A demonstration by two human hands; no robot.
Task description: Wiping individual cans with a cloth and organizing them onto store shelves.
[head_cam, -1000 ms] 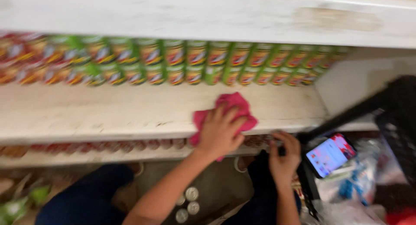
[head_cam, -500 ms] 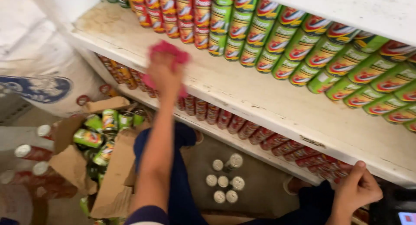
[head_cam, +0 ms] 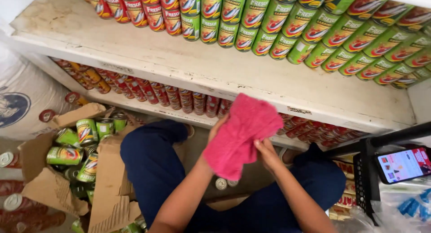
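I hold a pink cloth [head_cam: 240,134] in front of me with both hands, below the front edge of a white wooden shelf [head_cam: 179,64]. My left hand [head_cam: 216,127] grips the cloth from behind, mostly hidden by it. My right hand [head_cam: 266,153] pinches its lower right side. Rows of green-labelled cans [head_cam: 314,40] and red-labelled cans [head_cam: 134,8] stand at the back of the shelf. My legs in dark blue trousers [head_cam: 152,161] are folded under me on the floor.
An open cardboard box [head_cam: 105,170] with several green cans [head_cam: 85,132] lies at my left. Red cans [head_cam: 179,98] line the lower shelf. A phone [head_cam: 404,164] with a lit screen rests on a black basket [head_cam: 366,179] at right. A white sack [head_cam: 18,103] stands at far left.
My left hand has lifted the pink cloth off the shelf top and brought it down in front of me. My right hand has come up and taken hold of the cloth too.
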